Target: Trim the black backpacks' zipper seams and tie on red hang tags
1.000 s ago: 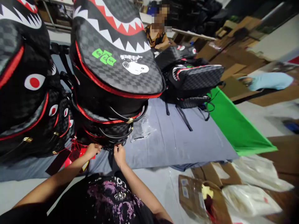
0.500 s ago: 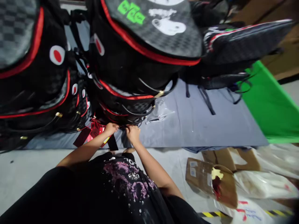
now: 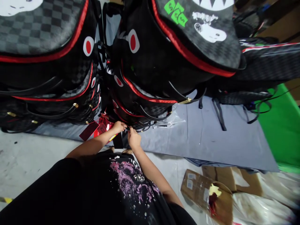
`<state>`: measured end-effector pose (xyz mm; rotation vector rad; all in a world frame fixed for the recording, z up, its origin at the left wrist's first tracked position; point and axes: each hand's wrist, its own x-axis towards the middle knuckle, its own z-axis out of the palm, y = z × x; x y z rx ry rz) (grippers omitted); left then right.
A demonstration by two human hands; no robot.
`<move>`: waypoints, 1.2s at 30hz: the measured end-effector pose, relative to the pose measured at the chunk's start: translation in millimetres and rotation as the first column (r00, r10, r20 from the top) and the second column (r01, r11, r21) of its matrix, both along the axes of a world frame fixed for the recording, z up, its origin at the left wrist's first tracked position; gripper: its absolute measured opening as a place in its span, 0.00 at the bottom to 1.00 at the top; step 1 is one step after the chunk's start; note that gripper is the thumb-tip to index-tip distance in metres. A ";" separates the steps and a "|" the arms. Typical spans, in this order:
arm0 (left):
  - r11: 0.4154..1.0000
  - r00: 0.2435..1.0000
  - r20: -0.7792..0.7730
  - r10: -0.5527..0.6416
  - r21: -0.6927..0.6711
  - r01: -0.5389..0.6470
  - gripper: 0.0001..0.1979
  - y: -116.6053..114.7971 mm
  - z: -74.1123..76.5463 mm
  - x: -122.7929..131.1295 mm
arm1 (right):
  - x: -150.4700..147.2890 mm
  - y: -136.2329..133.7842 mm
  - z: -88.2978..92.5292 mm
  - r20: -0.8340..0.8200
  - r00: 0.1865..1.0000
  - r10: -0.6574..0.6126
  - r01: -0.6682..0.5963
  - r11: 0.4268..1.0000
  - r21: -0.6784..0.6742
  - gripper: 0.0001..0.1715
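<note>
Nearby, stacked backpacks [image 3: 164, 65], red tags [image 3: 102, 125] — beside left hand [image 3: 119, 126]

I watched several black bags [image 3: 152, 65] stacked near the front edge of the bench [image 3: 197, 131]. The uppermost showed a grey checkered panel edged in red, a white cartoon dog, green dollar-sign motifs, and a red-and-white eye on its side. Dark handles [image 3: 156, 118] with gold-toned fittings curved outward; shadow obscured the lowest bag [image 3: 134, 122].
</note>
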<state>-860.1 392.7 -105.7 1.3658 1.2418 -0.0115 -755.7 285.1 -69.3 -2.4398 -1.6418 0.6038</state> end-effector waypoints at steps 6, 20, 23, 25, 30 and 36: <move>0.993 0.992 -0.026 -0.122 0.005 0.122 0.14 5.3 1.4 -1.9 | -0.1 19.7 -8.6 -0.046 0.998 -0.047 0.042 0.994 -0.099 0.14; 0.981 0.941 0.300 -0.154 0.157 0.111 0.16 9.5 30.1 -68.2 | 20.1 7.8 -3.0 -0.724 0.607 -0.328 0.333 0.932 -0.142 0.14; 0.961 0.954 0.295 -0.060 0.274 -0.024 0.07 -0.5 24.3 -67.5 | 22.0 9.4 -5.8 -0.846 0.440 -0.302 0.345 0.926 -0.151 0.22; 0.940 0.955 0.292 -0.055 0.337 -0.049 0.06 -2.9 21.9 -65.2 | 22.9 10.4 -7.3 -0.893 0.361 -0.269 0.353 0.926 -0.136 0.26; 0.866 0.946 0.294 -0.135 0.499 -0.031 0.07 -1.8 19.1 -61.4 | 21.4 16.2 -16.1 -0.912 0.344 -0.225 0.430 0.901 -0.060 0.24; 0.736 0.950 0.223 -0.219 0.677 0.011 0.07 -8.4 19.0 -52.3 | 12.5 21.4 -17.6 -0.838 0.519 -0.171 0.504 0.852 0.138 0.11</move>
